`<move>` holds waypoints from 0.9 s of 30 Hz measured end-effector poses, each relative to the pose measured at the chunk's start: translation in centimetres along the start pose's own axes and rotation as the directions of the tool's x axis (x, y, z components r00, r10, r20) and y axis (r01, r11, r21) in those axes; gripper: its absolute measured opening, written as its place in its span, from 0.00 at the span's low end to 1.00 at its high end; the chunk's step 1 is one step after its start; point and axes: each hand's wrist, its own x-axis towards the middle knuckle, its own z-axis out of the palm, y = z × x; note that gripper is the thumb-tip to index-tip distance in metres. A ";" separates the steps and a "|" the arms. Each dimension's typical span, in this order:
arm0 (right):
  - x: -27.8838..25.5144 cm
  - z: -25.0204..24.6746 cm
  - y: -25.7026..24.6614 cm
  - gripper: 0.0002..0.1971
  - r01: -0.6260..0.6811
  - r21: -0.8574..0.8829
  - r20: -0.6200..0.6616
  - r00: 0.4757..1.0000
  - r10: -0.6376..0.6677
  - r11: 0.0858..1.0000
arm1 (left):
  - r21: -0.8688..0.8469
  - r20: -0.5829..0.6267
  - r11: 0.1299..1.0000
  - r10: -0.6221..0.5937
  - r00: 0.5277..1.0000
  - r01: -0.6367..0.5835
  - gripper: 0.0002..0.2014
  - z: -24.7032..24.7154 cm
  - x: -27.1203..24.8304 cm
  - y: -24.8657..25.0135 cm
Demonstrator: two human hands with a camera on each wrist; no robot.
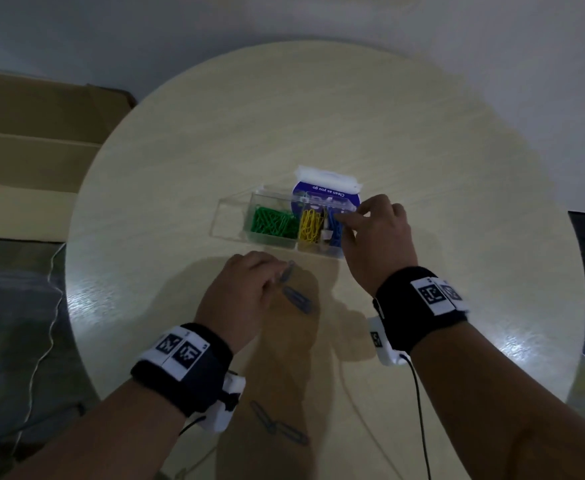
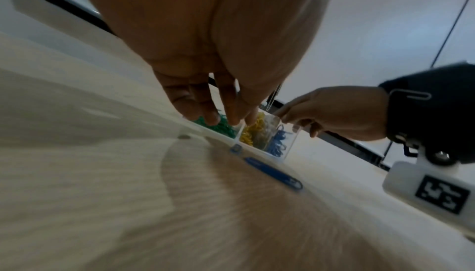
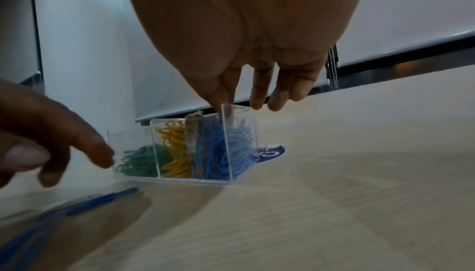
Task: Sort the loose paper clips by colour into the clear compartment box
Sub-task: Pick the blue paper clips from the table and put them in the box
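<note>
The clear compartment box point(image 1: 233, 220) stands mid-table and holds green clips point(image 1: 272, 223), yellow clips point(image 1: 310, 225) and blue clips point(image 1: 334, 230); its left compartment is empty. My right hand point(image 1: 344, 230) is at the box's right end. Its index fingertip point(image 3: 225, 102) is at the top of the blue compartment, the thumb is apart from it, and I see no clip in it. My left hand point(image 1: 273, 271) hovers in front of the box, fingers loosely curled just over a loose blue clip point(image 1: 287, 270). A second blue clip point(image 2: 272, 174) lies beside it on the table.
More loose blue clips point(image 1: 279, 424) lie near the table's front edge between my forearms. A wipes pack point(image 1: 325, 187) sits right behind the box. A narrow slot between yellow and blue holds a silvery item point(image 1: 325, 232). Cardboard point(image 1: 24, 133) lies beyond the table's left edge.
</note>
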 end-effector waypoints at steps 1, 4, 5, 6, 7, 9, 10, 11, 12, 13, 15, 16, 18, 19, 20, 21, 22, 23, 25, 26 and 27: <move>-0.1 0.2 0.0 0.12 -0.003 -0.024 0.011 1.000 0.003 1.000 | 0.043 0.042 0.998 0.036 0.998 -0.038 0.19 0.3 0.2 0.0; -0.5 0.5 -0.2 0.12 -0.015 -0.050 0.024 1.000 0.017 0.999 | 0.164 0.125 0.979 0.101 0.987 -0.121 0.20 0.7 0.8 0.0; -0.6 0.5 -0.2 0.13 -0.014 -0.047 0.028 0.999 0.015 0.999 | 0.189 0.134 0.973 0.107 0.985 -0.132 0.20 0.7 0.8 -0.2; -0.7 0.5 -0.2 0.13 -0.014 -0.035 0.025 1.000 0.015 0.999 | 0.199 0.129 0.971 0.104 0.986 -0.128 0.18 0.6 0.7 -0.5; -0.9 0.3 -0.2 0.13 -0.021 -0.011 0.008 1.000 0.021 1.000 | 0.201 0.118 0.972 0.096 0.988 -0.119 0.15 0.5 0.7 -0.8; -1.8 0.0 -0.1 0.14 -0.042 0.068 -0.069 0.997 0.046 0.997 | 0.176 0.090 0.982 0.058 0.994 -0.073 0.10 0.3 0.5 -1.4; -2.6 -0.3 -0.2 0.12 -0.046 0.111 -0.114 0.992 0.058 0.993 | 0.153 0.071 0.988 0.026 0.997 -0.036 0.08 0.2 0.5 -1.7; -3.7 -0.4 -0.5 0.10 -0.043 0.155 -0.135 0.989 0.064 0.987 | 0.131 0.056 0.991 -0.013 0.998 0.005 0.08 0.1 0.4 -1.8; -4.8 -0.3 -1.2 0.08 -0.037 0.206 -0.105 0.993 0.060 0.978 | 0.114 0.051 0.992 -0.051 0.997 0.044 0.08 -0.1 0.3 -1.8; -5.9 0.0 -1.9 0.07 -0.035 0.249 -0.024 0.999 0.042 0.968 | 0.103 0.046 0.991 -0.092 0.995 0.087 0.08 -0.1 0.3 -1.8; -7.4 1.3 -3.3 0.11 -0.040 0.269 0.222 0.975 -0.022 0.962 | 0.071 0.024 0.979 -0.195 0.981 0.193 0.09 -0.3 0.3 -1.8; -7.8 2.0 -3.9 0.13 -0.022 0.244 0.332 0.941 -0.062 0.969 | 0.054 0.026 0.970 -0.240 0.970 0.238 0.09 -0.4 0.2 -1.8; -8.0 3.0 -4.8 0.12 0.032 0.204 0.420 0.900 -0.117 0.978 | 0.037 0.089 0.965 -0.263 0.961 0.261 0.07 -1.0 -0.7 -1.8; -8.0 3.1 -5.0 0.10 0.037 0.199 0.427 0.896 -0.121 0.979 | 0.038 0.134 0.973 -0.232 0.963 0.229 0.07 -1.3 -1.6 -1.7; -8.1 3.1 -5.0 0.08 0.024 0.199 0.430 0.896 -0.109 0.980 | 0.033 0.177 0.985 -0.170 0.969 0.167 0.06 -1.6 -2.8 -1.4; -8.4 3.1 -4.8 0.07 0.004 0.196 0.432 0.897 -0.090 0.981 | 0.017 0.213 0.996 -0.085 0.973 0.083 0.06 -1.8 -4.2 -1.0; -9.0 3.0 -4.5 0.07 -0.009 0.187 0.440 0.895 -0.075 0.982 | 0.002 0.249 1.000 0.002 0.969 -0.003 0.06 -1.9 -5.8 -0.5; -9.7 2.8 -4.2 0.07 -0.008 0.173 0.452 0.889 -0.072 0.985 | 0.000 0.282 0.997 0.077 0.956 -0.080 0.06 -1.8 -7.6 -0.1; -11.9 2.1 -3.6 0.07 0.036 0.163 0.457 0.883 -0.108 0.986 | 0.019 0.311 0.981 0.177 0.934 -0.193 0.05 -0.9 -10.9 0.3; -13.3 1.7 -3.4 0.07 0.068 0.169 0.447 0.884 -0.138 0.983 | 0.030 0.319 0.973 0.206 0.925 -0.227 0.05 -0.3 -12.2 0.1; -14.7 1.4 -3.4 0.07 0.092 0.173 0.435 0.886 -0.160 0.981 | 0.044 0.318 0.966 0.227 0.921 -0.253 0.06 0.3 -13.2 -0.2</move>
